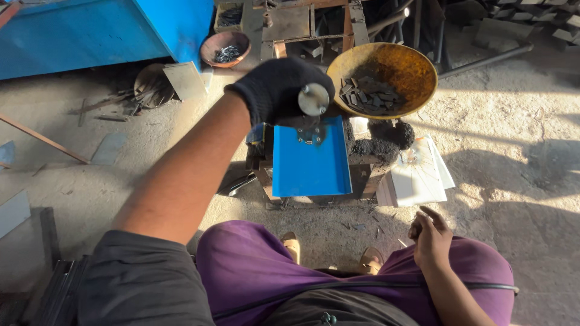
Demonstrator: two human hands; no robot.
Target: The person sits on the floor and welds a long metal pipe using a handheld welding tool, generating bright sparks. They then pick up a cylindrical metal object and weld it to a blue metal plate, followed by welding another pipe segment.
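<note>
My left hand wears a black glove and grips a small metal part with a round silver disc on top, held above the far end of a blue metal tray. The tray lies on a low dark stand in front of my knees. My right hand is bare and rests on my right knee in purple trousers, fingers loosely curled with nothing in it. A rusty yellow bowl with several small dark metal pieces stands just right of the gloved hand.
A blue metal box stands at the far left. A brown bowl of dark parts sits behind the tray. White sheets lie right of the stand. Metal scraps and bars litter the sandy floor at left and back.
</note>
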